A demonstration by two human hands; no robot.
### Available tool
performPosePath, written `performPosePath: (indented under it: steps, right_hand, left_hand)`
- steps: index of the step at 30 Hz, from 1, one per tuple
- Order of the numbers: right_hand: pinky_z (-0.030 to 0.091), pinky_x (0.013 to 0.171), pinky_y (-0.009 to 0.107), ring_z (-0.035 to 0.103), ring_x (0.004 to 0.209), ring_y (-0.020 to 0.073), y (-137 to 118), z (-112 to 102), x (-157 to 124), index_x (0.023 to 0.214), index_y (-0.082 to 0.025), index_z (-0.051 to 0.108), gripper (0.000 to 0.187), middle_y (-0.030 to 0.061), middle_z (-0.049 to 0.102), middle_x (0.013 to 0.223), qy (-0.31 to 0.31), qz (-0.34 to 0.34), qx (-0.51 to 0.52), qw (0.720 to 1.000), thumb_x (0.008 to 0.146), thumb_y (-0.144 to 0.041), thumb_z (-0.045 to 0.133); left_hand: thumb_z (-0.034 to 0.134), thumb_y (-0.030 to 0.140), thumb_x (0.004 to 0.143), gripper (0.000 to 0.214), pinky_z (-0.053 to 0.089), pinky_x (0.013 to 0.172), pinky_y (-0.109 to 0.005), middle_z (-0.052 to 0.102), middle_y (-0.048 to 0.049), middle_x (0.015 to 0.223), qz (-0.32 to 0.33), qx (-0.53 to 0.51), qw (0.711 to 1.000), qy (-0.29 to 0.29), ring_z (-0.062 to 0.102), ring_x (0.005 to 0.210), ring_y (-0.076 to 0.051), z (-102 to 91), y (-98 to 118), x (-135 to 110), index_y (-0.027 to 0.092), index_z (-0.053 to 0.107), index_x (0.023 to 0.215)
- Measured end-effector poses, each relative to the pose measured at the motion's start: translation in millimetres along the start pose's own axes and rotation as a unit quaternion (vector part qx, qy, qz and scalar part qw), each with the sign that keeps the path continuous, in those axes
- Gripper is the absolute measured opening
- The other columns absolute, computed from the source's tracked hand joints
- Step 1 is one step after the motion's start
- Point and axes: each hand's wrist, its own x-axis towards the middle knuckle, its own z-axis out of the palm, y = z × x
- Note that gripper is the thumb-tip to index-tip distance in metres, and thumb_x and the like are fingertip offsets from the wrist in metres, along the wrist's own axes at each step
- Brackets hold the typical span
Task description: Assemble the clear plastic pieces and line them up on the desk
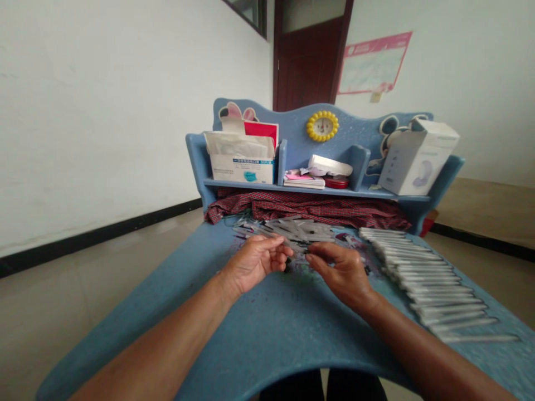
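Observation:
My left hand (258,260) is closed in a pinch, and a thin clear pen barrel (293,245) extends from its fingertips toward my right hand. The fingers of my right hand (343,273) are pinched at a small black piece (307,252), perhaps a pen cap; blur hides its exact kind. Just behind both hands lies a loose heap of clear pen parts (292,227), some with dark ends. On the right, many clear pens (438,284) lie side by side in a long slanting row.
The blue desk (267,328) has a curved front edge. At its back, a bunched checked cloth (326,205) lies under a shelf holding a mask box (242,169), papers (304,180), a red round tin (336,182) and a white box (420,159). A yellow-rimmed dial (322,126) hangs above.

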Motion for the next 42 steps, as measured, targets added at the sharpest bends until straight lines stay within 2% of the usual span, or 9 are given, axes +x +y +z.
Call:
performPosePath:
  steps: [6, 9, 15, 20, 25, 31, 36, 39, 42]
  right_hand:
    - [0.043, 0.06, 0.024, 0.058, 0.063, 0.0145, -1.6, -3.4, -0.8, 0.076, -0.02, 0.065, 0.018, 0.0033, 0.064, 0.071, -0.053, -0.023, -0.026, 0.998, 0.08, -0.026, 0.049]
    - [0.041, 0.053, 0.023, 0.055, 0.056, 0.0129, -1.3, -2.7, -0.8, 0.07, -0.018, 0.062, 0.025, 0.002, 0.06, 0.062, -0.102, 0.055, 0.046, 0.992, 0.083, -0.032, 0.046]
    - [0.042, 0.046, 0.022, 0.052, 0.045, 0.0099, 1.9, -0.9, 0.1, 0.068, -0.013, 0.055, 0.038, 0.0023, 0.057, 0.057, -0.176, 0.194, 0.214, 0.941, 0.084, -0.044, 0.041]
    - [0.04, 0.047, 0.021, 0.053, 0.051, 0.0108, 4.0, -1.9, -1.8, 0.086, -0.015, 0.056, 0.024, -0.0017, 0.055, 0.057, -0.136, 0.15, 0.158, 0.966, 0.076, -0.037, 0.055]
    - [0.039, 0.05, 0.021, 0.052, 0.052, 0.0105, 0.9, -0.4, -3.7, 0.069, -0.017, 0.056, 0.021, -0.0007, 0.055, 0.057, -0.112, 0.082, 0.058, 0.989, 0.081, -0.033, 0.048]
    - [0.04, 0.042, 0.021, 0.051, 0.042, 0.0101, 5.1, 1.5, -2.7, 0.076, -0.015, 0.054, 0.034, -0.0007, 0.055, 0.052, -0.194, 0.202, 0.186, 0.942, 0.083, -0.046, 0.041]
    - [0.04, 0.044, 0.02, 0.052, 0.047, 0.0099, 7.5, 3.3, -4.3, 0.08, -0.017, 0.052, 0.022, -0.0023, 0.056, 0.056, -0.136, 0.163, 0.159, 0.964, 0.077, -0.039, 0.054]
    - [0.04, 0.044, 0.02, 0.052, 0.045, 0.0094, 5.6, 2.5, -4.2, 0.065, -0.016, 0.051, 0.032, -0.0007, 0.055, 0.053, -0.172, 0.152, 0.132, 0.964, 0.084, -0.041, 0.042]
    - [0.039, 0.041, 0.02, 0.052, 0.043, 0.0098, 5.8, 1.1, -3.7, 0.073, -0.016, 0.053, 0.032, -0.0013, 0.055, 0.052, -0.189, 0.169, 0.14, 0.957, 0.083, -0.044, 0.042]
  left_hand:
    - [0.055, 0.012, 0.075, 0.004, 0.047, 0.046, -0.021, 0.067, -0.0084, 0.065, 0.007, 0.022, 1.0, -0.008, 0.058, 0.047, -0.011, 0.7, 1.2, -0.7, 0.01, 0.057, 0.078]
    - [0.055, 0.012, 0.075, 0.004, 0.047, 0.047, -0.022, 0.067, -0.0088, 0.065, 0.014, 0.03, 0.999, -0.014, 0.058, 0.048, -0.011, 0.0, 0.3, -0.4, 0.01, 0.057, 0.078]
    - [0.056, 0.012, 0.074, 0.005, 0.047, 0.047, -0.023, 0.066, -0.0088, 0.064, 0.015, 0.045, 0.999, -0.01, 0.057, 0.047, -0.011, 0.7, -1.0, -0.1, 0.01, 0.057, 0.078]
    - [0.056, 0.013, 0.074, 0.004, 0.047, 0.046, -0.022, 0.067, -0.0086, 0.065, 0.015, 0.047, 0.999, -0.004, 0.058, 0.047, -0.011, 1.5, -0.5, 0.0, 0.01, 0.057, 0.077]
    - [0.058, 0.014, 0.073, 0.007, 0.048, 0.047, -0.024, 0.067, -0.0088, 0.066, 0.016, 0.053, 0.998, -0.013, 0.058, 0.048, -0.012, 0.0, -2.1, 0.7, 0.01, 0.058, 0.078]
    - [0.058, 0.015, 0.074, 0.007, 0.047, 0.047, -0.023, 0.067, -0.0086, 0.066, 0.022, 0.064, 0.998, -0.015, 0.058, 0.047, -0.012, -1.2, -2.9, 1.1, 0.01, 0.058, 0.079]
    - [0.058, 0.014, 0.073, 0.007, 0.047, 0.046, -0.024, 0.067, -0.0089, 0.065, 0.02, 0.067, 0.998, -0.01, 0.057, 0.047, -0.012, -0.1, -1.6, 1.3, 0.009, 0.059, 0.078]
    - [0.058, 0.015, 0.073, 0.008, 0.047, 0.046, -0.024, 0.066, -0.0089, 0.064, 0.02, 0.07, 0.997, -0.011, 0.057, 0.046, -0.012, 0.3, -1.7, 1.2, 0.009, 0.059, 0.078]
    - [0.058, 0.015, 0.073, 0.008, 0.047, 0.046, -0.024, 0.066, -0.0088, 0.064, 0.02, 0.073, 0.997, -0.009, 0.057, 0.046, -0.012, 0.6, -2.0, 1.1, 0.009, 0.059, 0.078]
